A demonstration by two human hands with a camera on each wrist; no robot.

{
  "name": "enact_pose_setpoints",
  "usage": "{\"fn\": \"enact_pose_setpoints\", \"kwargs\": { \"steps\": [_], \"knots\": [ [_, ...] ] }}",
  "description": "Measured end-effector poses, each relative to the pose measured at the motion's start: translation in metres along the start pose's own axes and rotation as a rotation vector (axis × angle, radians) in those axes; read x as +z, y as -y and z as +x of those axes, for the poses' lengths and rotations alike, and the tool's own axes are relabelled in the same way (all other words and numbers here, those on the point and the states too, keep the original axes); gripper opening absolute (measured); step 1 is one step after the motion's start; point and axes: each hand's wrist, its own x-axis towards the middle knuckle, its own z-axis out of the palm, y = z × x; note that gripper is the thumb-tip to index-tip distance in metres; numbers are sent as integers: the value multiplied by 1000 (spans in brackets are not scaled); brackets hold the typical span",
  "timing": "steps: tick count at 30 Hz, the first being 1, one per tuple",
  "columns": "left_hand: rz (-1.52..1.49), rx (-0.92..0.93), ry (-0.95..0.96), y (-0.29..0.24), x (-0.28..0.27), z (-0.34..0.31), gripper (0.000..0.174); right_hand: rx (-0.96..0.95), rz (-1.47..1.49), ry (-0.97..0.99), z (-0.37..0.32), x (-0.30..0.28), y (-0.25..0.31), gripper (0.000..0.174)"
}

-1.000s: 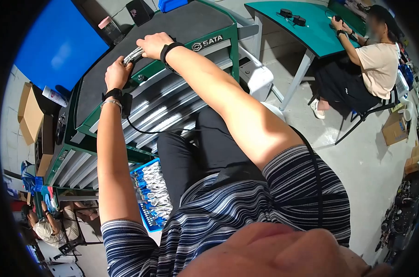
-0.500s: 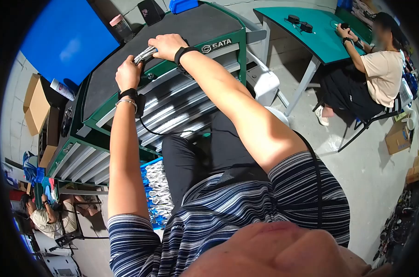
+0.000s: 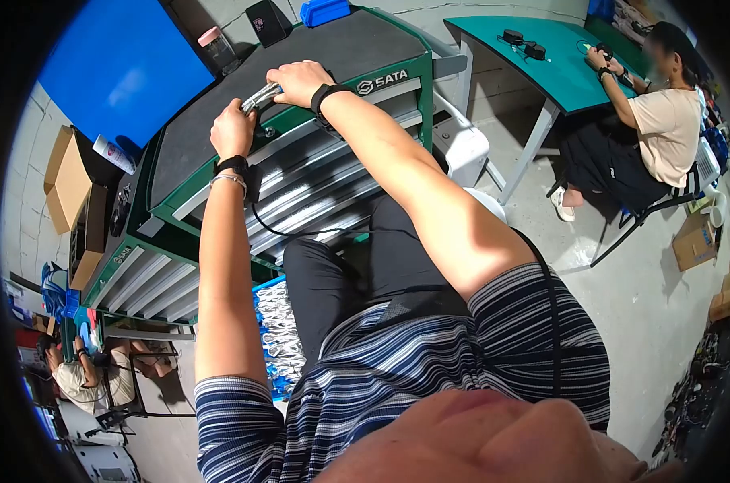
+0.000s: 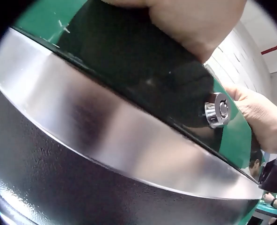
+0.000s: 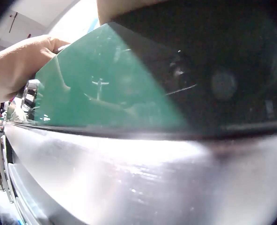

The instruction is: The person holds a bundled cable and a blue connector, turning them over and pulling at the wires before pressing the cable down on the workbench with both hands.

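A bundle of whitish-grey cable (image 3: 260,98) spans the gap between both hands, over the front edge of the tool cabinet's dark top (image 3: 212,101). My left hand (image 3: 233,130) grips its near-left end with curled fingers. At the other end my right hand (image 3: 302,82) pinches it between thumb and fingers. In the left wrist view, part of the left hand (image 4: 194,23) shows above the green cabinet edge, with the round lock (image 4: 217,110) below and the right hand (image 4: 260,115) beyond. The right wrist view shows the left hand (image 5: 21,63) across the edge; the cable is hidden there.
A blue basket with several bundled white cables (image 3: 280,330) stands beside my leg. Behind the cabinet top are a pink-lidded bottle (image 3: 218,47), a black stand (image 3: 268,22) and a blue bin (image 3: 325,11). A person sits at the green table (image 3: 534,68) on the right.
The head view has shifted, so the scene sits further right and slightly lower. Both hands still hold the cable bundle, with only slight finger movement.
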Motion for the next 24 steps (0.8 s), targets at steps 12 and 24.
{"fn": "enact_pose_setpoints", "kwargs": {
  "steps": [12, 24],
  "knots": [
    [41, 95, 388, 13, -8, 31, 33, -4, -18, 5, 0, 5, -2, 33],
    [-756, -25, 482, 46, -3, 19, 30, -17, -4, 0, 1, 8, -3, 35]
  ]
}}
